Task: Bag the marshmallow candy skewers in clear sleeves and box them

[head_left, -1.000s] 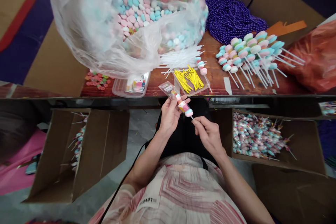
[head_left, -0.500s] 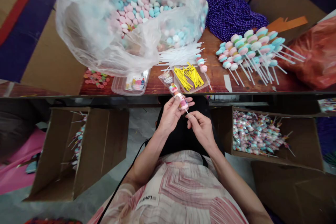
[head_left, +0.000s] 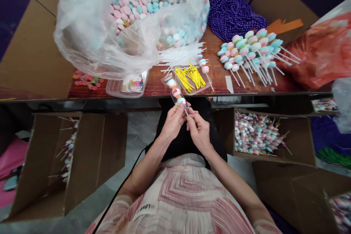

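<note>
My left hand [head_left: 172, 121] and my right hand [head_left: 198, 132] meet just below the table edge, fingers pinched together on one candy skewer [head_left: 175, 91]. The skewer carries pastel discs and sits inside a narrow clear sleeve that points up and left. My left fingers grip the sleeve at its lower end; my right fingers pinch the white stick below it. Right above the hands, on the table, lies a clear tray of yellow twist ties [head_left: 190, 78].
A big clear bag of pastel candies [head_left: 131, 18] fills the table's left. White sticks [head_left: 181, 54], unwrapped skewers [head_left: 251, 53], purple beads [head_left: 229, 9] and a red bag [head_left: 320, 55] lie to the right. Cardboard boxes stand at left [head_left: 90, 153] and, with wrapped skewers, right [head_left: 257, 135].
The skewer has slid further up into the clear sleeve. My right hand moved left toward my left hand, and both hands now touch at the stick.
</note>
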A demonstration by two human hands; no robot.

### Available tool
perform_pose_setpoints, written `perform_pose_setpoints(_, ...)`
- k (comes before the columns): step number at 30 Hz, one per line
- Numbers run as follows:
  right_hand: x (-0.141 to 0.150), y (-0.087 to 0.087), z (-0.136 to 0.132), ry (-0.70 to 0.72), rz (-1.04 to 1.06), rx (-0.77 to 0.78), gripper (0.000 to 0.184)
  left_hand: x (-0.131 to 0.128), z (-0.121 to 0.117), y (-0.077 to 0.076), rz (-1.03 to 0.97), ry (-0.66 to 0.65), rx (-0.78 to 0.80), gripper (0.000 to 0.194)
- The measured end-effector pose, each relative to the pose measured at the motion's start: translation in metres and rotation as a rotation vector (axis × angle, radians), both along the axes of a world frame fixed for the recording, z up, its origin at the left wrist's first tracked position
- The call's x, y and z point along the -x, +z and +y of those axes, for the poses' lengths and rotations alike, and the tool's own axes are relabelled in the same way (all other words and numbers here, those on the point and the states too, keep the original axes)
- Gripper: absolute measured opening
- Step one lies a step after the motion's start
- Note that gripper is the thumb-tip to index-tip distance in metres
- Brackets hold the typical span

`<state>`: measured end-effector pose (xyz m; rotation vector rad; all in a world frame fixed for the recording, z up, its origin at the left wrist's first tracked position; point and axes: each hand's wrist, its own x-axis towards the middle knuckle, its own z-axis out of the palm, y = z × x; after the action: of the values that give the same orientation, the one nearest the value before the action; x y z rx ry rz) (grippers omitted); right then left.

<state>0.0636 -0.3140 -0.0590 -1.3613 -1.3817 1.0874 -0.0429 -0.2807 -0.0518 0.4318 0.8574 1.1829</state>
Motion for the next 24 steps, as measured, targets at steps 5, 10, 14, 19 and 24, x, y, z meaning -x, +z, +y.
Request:
perform_pose_setpoints(5,0.003,0.006,0.007,-0.039,0.034,-0.031,0.028,-0.002,-0.003,-0.014,0.169,-0.019,-0.034,0.047)
perform_pose_setpoints(10,0.003,0.009,0.013,-0.028,0.061,-0.03,0.026,0.011,-0.008,-0.023,0.269,-0.136,-0.094,0.041)
perform_pose_setpoints(14,0.002,0.006,0.008,0.011,0.045,-0.023,0.025,0.021,-0.009,-0.012,0.142,-0.11,-0.035,0.044)
perform_pose_setpoints(19,0.007,0.0,0.003,0.041,0.017,-0.008,0.022,0.018,-0.004,-0.004,0.098,0.103,0.0,0.043)
perform_pose_setpoints(24,0.01,-0.001,0.006,0.062,0.052,0.01,0.024,0.013,-0.005,-0.005,0.079,0.118,0.017,0.038)
